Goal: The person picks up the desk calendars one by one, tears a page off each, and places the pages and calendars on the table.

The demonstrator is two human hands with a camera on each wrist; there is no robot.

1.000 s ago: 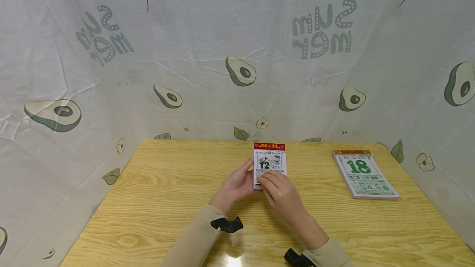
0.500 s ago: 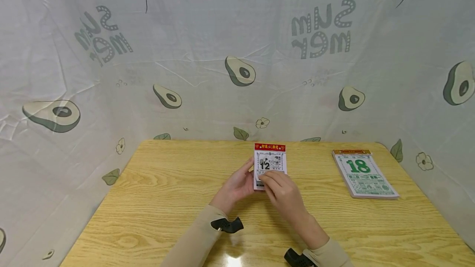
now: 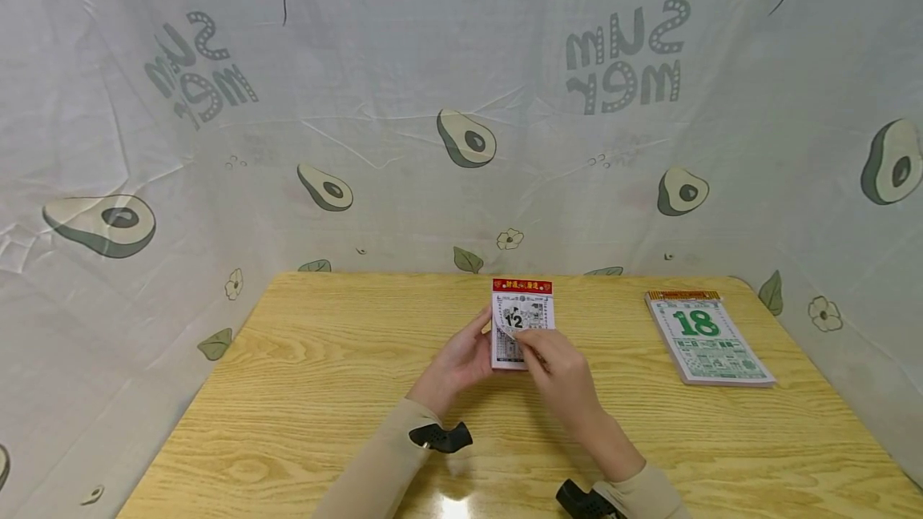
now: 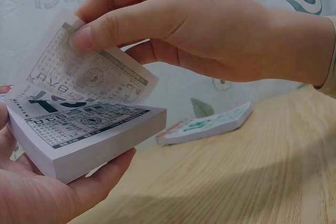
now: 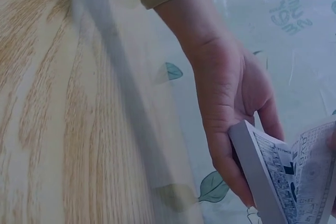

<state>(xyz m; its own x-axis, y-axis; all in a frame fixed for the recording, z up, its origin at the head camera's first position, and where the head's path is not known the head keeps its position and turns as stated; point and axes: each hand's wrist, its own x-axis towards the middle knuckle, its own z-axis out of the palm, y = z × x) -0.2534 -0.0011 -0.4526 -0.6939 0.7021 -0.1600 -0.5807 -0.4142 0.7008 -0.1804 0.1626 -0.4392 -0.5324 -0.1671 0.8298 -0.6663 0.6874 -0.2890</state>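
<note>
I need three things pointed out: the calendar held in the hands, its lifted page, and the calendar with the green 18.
Held calendar (image 3: 532,311), head view: upper part of its printed front.
Lifted page (image 4: 94,78), left wrist view: its round printed emblem.
Calendar with the green 18 (image 3: 710,343), head view: middle of its face.

The left hand (image 3: 461,355) holds a small calendar (image 3: 525,319) along its left side, above a wood-grain table (image 3: 324,359). The calendar has a red band (image 3: 523,287) across its top and a bold black 12. The right hand (image 3: 566,375) pinches its top sheet (image 3: 508,325), whose lower part is lifted from the page beneath. Well apart to the right, a larger calendar (image 3: 710,339) with a green 18 lies on the table. Black devices (image 3: 441,437) sit at both beige sleeve cuffs. Behind hangs a pale cloth (image 3: 404,62) printed with avocados, leaves and reversed lettering.
</note>
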